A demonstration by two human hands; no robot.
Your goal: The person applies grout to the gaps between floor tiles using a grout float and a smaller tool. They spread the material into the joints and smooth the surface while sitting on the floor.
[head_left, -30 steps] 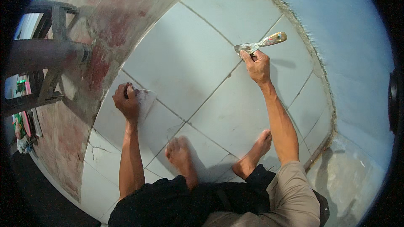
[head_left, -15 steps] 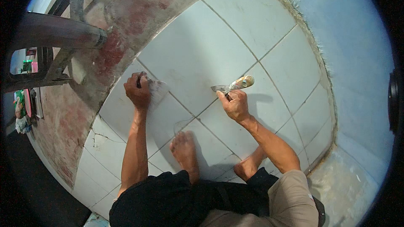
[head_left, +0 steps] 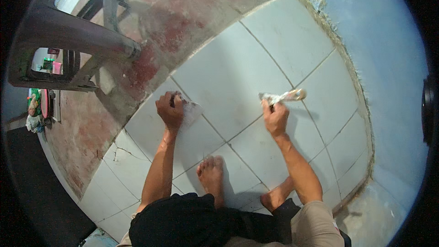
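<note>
My left hand (head_left: 170,110) is closed round the dark grip of a wide flat scraper (head_left: 193,110), whose greyish blade points right over the white tiles. Whether the blade touches the tile, I cannot tell. My right hand (head_left: 276,118) is closed on a putty knife (head_left: 286,96) with a pale, stained handle. The knife lies crosswise above the fingers, blade to the left and handle end to the right. Something dark shows under the right thumb, partly hidden by the fingers. Both hands are over the tiled floor (head_left: 228,77), which has dark joints between its tiles.
A dark plastic stool (head_left: 77,32) lies on its side at the upper left, on worn red-grey concrete (head_left: 178,23). A blue wall (head_left: 379,55) runs along the right. A cracked tile (head_left: 128,148) is at the left. My bare feet (head_left: 211,178) stand on the tiles.
The view has shifted, so the floor and stool appear further right and lower. Both hands keep hold of their tools; the putty knife now tilts less, its handle closer to level.
</note>
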